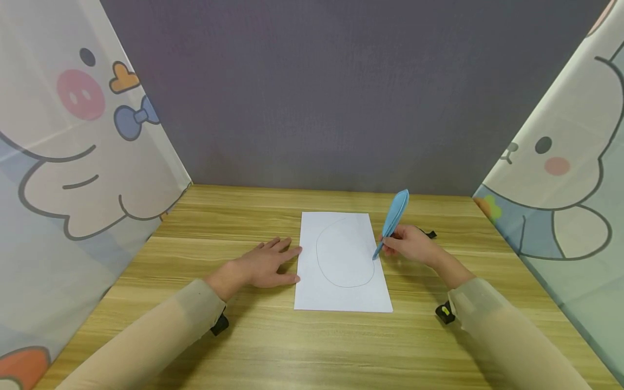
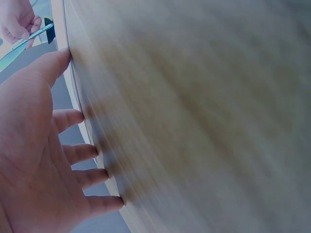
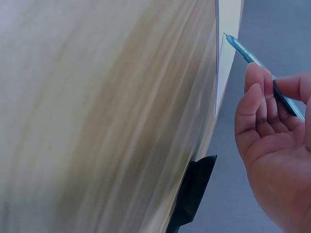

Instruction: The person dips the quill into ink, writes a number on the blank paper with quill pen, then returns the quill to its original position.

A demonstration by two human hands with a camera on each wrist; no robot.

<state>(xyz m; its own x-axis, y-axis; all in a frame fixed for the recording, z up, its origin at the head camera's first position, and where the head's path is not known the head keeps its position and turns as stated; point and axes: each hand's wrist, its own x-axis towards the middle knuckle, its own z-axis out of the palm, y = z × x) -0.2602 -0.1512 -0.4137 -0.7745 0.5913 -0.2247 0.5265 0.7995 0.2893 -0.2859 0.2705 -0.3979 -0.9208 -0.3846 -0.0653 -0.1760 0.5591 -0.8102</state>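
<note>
Fig.: two hands at work on a sheet of paper (image 1: pixel 343 262) lying flat on the wooden counter (image 1: pixel 205 227), betw. the hands. Right hand (image 1: pixel 411 245) pinches a blue feather-shaped pen (image 1: pixel 394 219) low on the barrel, thumb and forefingers curled round it; the tip touches or nearly touches the paper's right margin, at the right side of the pencilled oval outline (image 1: pixel 345 253). The feather end rises up and away from the hand, tilted. In the right wrist view the pen (image 3: pixel 252 58) shows a slim, smooth blue shaft w/ a fine point; fingers (image 3: pixel 257 92) wrap it near the front.

Left hand (image 1: pixel 265 265) lies flat, fingers straight and spread, holding nothing; fingertips rest at the paper's left edge. Left wrist view confirms: the fingertips (image 2: pixel 77 116) meet the thin sheet's edge.

Handling (judged): paper is light, thin, flexible; prone to slide on the smooth laminate, so flat palm pressure at the margin suits it better than a pinch. Pen is light, rigid, prob. plastic; the broad feather top is likely the weaker part, so the lower barrel is the place to hold.

Beyond the right hand, a small black object (image 1: pixel 430 234) lies on the counter. Cartoon-printed sheets (image 1: pixel 73 162) flank both sides.
</note>
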